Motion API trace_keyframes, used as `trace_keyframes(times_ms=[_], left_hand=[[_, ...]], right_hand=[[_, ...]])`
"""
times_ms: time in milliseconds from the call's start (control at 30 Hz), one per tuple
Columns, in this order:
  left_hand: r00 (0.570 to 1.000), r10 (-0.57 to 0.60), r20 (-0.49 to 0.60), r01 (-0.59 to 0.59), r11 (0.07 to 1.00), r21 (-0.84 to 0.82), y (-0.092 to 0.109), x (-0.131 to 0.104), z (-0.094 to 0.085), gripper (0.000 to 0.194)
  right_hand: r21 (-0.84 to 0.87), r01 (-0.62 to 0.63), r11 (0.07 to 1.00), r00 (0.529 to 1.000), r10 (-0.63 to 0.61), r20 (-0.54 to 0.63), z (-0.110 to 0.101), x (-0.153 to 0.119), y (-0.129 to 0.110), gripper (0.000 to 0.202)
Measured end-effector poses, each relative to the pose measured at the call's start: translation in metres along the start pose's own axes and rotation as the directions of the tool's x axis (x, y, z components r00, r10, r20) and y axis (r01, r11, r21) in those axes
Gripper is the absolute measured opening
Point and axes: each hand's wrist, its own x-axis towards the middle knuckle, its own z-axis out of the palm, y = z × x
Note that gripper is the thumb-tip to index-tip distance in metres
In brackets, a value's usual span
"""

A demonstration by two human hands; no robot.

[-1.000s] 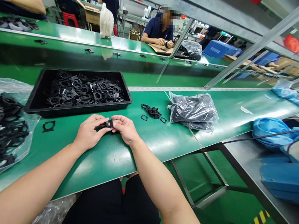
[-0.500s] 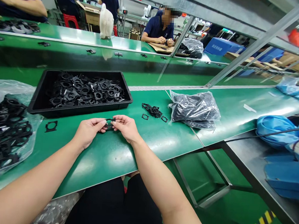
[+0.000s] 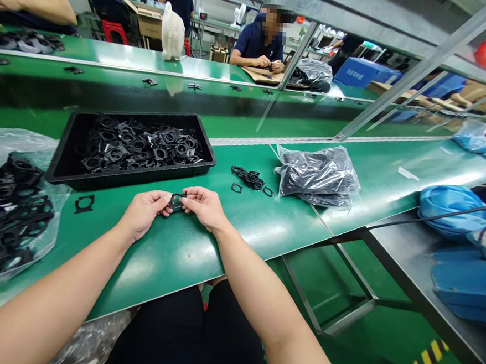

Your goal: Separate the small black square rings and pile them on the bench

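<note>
A small black ring-shaped part [image 3: 177,201] is held between both hands above the green table [image 3: 170,265]. My left hand [image 3: 143,213] pinches its left side, and my right hand [image 3: 203,206] grips the right side. Behind them stands a black tray [image 3: 130,177] filled with black frame parts. One flat black frame [image 3: 84,204] lies by itself left of my left hand. To the right of my hands is a small pile of thin black rings [image 3: 249,178], with two rings lying just in front of it.
At the left edge lies an open plastic bag of black parts [image 3: 12,210]. A filled clear bag [image 3: 318,176] rests right of the pile. Beyond, a conveyor [image 3: 215,99] carries spaced black pieces, and a person [image 3: 258,44] works across it. A metal post [image 3: 417,77] slants at right.
The black part between my hands has tilted, so its round opening shows more. Both hands stay in nearly the same place.
</note>
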Motion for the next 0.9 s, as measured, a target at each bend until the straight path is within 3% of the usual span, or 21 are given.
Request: trace_keyframes(times_ms=[500, 800, 900], left_hand=[[0.994, -0.026, 0.11, 0.033, 0.997, -0.068, 0.0017, -0.0031, 0.0004, 0.039], [0.996, -0.017, -0.091, 0.004, 0.991, -0.135, -0.0053, 0.0005, 0.0035, 0.047], [0.987, 0.122, -0.108, -0.123, 0.992, 0.003, -0.0076, 0.0006, 0.0019, 0.042]], right_hand=[[0.016, -0.036, 0.999, 0.999, 0.036, 0.036, 0.0005, -0.0013, -0.0014, 0.034], [0.093, -0.069, 0.993, 0.991, 0.057, 0.119, -0.0027, -0.0016, -0.0047, 0.039], [0.131, -0.139, 0.982, 0.981, 0.118, 0.151, -0.0045, -0.0017, -0.0064, 0.04]])
